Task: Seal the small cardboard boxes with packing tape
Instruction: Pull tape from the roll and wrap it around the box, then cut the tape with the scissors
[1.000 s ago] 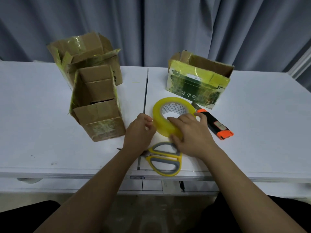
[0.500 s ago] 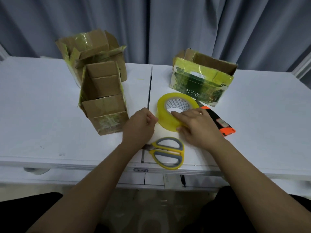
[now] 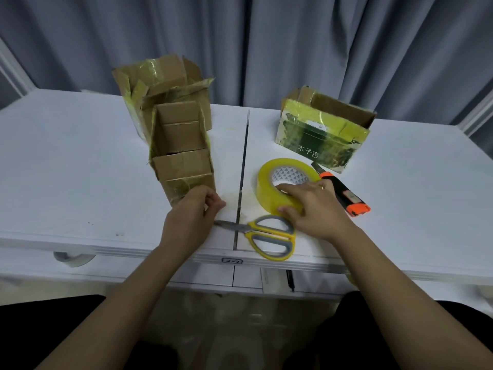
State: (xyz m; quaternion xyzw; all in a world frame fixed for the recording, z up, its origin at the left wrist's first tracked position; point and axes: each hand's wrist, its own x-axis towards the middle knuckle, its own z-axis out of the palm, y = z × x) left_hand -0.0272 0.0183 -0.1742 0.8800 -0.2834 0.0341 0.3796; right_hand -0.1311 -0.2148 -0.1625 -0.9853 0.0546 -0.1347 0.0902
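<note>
A yellow packing tape roll [image 3: 269, 194] stands tilted on the white table [image 3: 80, 169], right of the centre seam. My right hand [image 3: 314, 209] grips it, fingers over the rim and thumb low on its side. My left hand [image 3: 192, 217] is pinched shut on the tape's free end, and a faint clear strip [image 3: 237, 200] runs from it to the roll. That hand is at the near corner of an open cardboard box [image 3: 181, 158]. A second open box [image 3: 160, 86] stands behind it. A third box with green print [image 3: 320, 137] is at the back right.
Yellow-handled scissors [image 3: 266, 237] lie near the table's front edge between my hands, blades pointing left. An orange and black utility knife [image 3: 346, 194] lies just right of the roll. Grey curtains [image 3: 266, 49] hang behind the table.
My left hand has moved left, away from the roll and up to the near box's corner, drawing a strip of tape out. My right hand stays on the roll.
</note>
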